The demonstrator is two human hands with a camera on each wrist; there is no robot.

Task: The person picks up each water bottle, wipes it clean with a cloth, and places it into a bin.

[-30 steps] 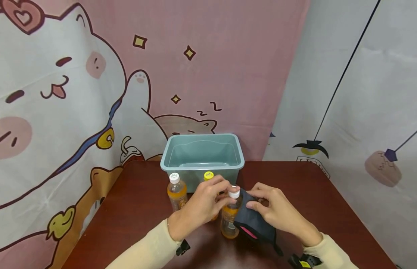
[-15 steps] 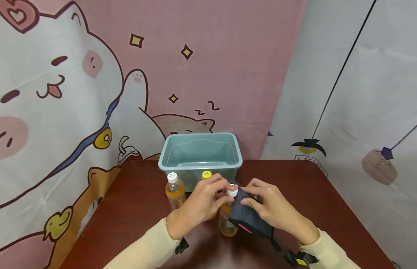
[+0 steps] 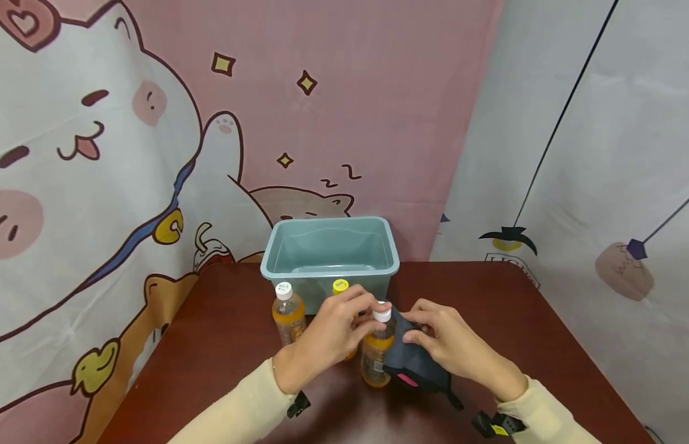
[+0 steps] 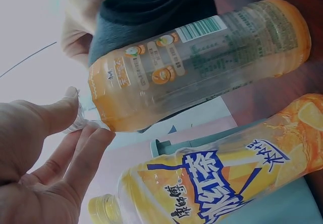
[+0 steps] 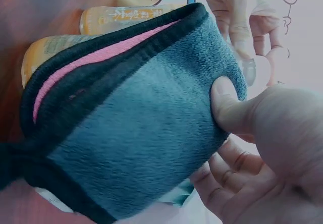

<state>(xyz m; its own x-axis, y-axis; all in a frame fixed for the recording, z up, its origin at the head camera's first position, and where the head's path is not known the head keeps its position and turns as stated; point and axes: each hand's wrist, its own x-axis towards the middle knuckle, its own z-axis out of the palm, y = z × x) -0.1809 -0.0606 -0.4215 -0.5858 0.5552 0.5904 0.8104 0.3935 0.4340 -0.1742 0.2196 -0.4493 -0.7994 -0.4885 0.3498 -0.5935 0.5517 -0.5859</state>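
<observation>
The left hand [image 3: 334, 328] pinches the white cap [image 3: 382, 315] of an orange-labelled bottle [image 3: 374, 359] upright below its fingertips, the right hand [image 3: 456, 343] pinches a black-edged grey cloth [image 3: 417, 364] hanging below its fingers beside that bottle, and a Master Kong iced-tea bottle [image 4: 222, 183] stands beyond the left fingers.

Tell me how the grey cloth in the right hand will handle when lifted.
The grey cloth will probably flop, since it is doubled over with pink showing in the fold. Its fuzzy surface likely gives the right hand decent grip. It's probably light, as it looks thin.
</observation>
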